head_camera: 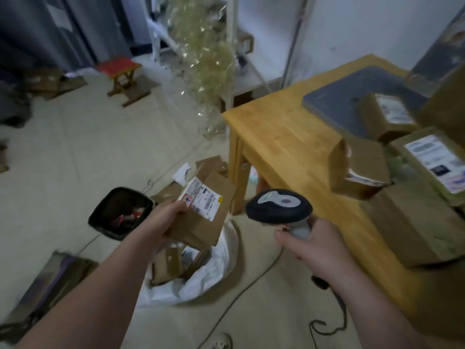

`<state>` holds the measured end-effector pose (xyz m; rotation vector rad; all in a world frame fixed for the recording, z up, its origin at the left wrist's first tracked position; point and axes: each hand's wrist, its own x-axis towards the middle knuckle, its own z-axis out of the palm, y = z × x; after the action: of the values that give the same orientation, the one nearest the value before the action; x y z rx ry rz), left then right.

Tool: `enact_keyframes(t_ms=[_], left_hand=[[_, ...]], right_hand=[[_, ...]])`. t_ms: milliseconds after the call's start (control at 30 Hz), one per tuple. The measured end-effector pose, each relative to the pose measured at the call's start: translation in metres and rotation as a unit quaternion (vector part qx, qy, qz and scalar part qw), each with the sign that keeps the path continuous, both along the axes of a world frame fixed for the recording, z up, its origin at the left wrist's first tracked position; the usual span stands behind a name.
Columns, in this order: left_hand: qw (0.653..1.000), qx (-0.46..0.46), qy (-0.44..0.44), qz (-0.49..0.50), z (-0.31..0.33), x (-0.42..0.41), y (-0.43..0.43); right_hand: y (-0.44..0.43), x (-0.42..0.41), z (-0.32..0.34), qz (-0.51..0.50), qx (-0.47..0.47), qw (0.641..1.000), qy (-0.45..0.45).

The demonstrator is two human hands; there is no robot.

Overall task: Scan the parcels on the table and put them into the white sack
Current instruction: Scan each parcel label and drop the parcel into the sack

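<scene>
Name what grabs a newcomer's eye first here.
The left hand holds a labelled parcel at centre, over the open white sack on the floor, which already has boxes in it. Beside it, the right hand grips a scanner in front of the wooden table, where more parcels are piled at right.

The sack (214, 268) lies on the floor (75, 152) left of the table (276, 137), boxes (167, 267) inside it. A parcel (201, 217) is held above it, the scanner (278, 206) to its right. More parcels (412, 222) crowd the table's right part. A bin (108, 232) stands left of the sack.
</scene>
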<state>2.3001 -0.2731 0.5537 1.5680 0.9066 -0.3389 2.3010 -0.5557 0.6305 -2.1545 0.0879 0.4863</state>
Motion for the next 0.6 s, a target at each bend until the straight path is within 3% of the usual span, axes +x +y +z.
enact_keyframes(t_ms=[300,600], left_hand=[[0.985,0.066,0.124,0.101,-0.178,-0.069,0.052],[0.982,0.107,0.135,0.084,-0.346,-0.041,0.022]], right_hand=[[0.075,0.006,-0.192,0.008,-0.032,0.99,0.137],[0.073,0.022,-0.354,-0.017,-0.019,0.983,0.183]])
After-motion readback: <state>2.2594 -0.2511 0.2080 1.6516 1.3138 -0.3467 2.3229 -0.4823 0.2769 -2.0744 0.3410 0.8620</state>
